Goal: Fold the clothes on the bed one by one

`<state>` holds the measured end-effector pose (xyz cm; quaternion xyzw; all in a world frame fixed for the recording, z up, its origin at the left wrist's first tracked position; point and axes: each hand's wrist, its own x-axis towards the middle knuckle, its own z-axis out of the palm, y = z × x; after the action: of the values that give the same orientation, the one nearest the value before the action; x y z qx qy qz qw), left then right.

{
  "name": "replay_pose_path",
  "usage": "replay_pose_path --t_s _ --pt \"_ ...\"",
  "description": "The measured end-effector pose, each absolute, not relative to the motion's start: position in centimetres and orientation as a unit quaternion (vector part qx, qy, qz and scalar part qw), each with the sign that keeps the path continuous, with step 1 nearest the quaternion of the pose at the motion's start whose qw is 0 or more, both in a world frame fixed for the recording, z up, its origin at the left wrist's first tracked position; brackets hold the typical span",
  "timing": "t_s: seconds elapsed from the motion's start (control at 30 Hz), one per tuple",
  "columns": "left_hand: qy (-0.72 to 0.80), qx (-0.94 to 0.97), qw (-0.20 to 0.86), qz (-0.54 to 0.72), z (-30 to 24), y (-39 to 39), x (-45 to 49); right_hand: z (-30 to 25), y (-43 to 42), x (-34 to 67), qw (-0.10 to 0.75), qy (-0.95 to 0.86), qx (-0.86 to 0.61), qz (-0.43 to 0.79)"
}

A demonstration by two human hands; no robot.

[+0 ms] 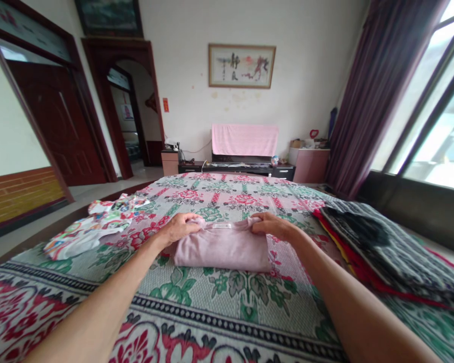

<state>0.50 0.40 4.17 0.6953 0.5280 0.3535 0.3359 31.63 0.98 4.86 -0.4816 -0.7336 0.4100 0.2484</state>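
Far left: white printed garment point(93, 229) is lying crumpled on floral cover point(245, 200).
Left hand point(179, 228): clamping on left end of far edge of pink top point(223, 250).
Middle: I'm seeing pink top resting folded on floral cover, between both hands, neck label point(222, 226) showing.
Right hand point(271, 225): clamping on right end, same edge.
Far right: striped cloth point(397, 254) is lying over red cloth point(374, 283).

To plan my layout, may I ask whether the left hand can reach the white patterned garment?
Probably yes, after letting go: only floral cover separates the left hand, gripping the pink garment, from the white garment.
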Motion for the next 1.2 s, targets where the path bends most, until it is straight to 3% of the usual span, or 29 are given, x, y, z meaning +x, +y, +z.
replay_pose_path --t_s 0.13,0.27,1.2 --pt "0.472 0.598 0.514 0.395 4.9 0.0 -0.2 5.0 0.6 31.8 0.284 -0.703 -0.444 0.477" --pt "0.426 0.552 0.584 0.416 4.8 0.2 -0.6 5.1 0.5 31.8 0.295 -0.689 -0.424 0.508" --pt "0.476 0.572 0.499 0.444 1.6 0.7 -0.4 3.2 0.8 30.9 0.305 -0.666 -0.459 0.503"
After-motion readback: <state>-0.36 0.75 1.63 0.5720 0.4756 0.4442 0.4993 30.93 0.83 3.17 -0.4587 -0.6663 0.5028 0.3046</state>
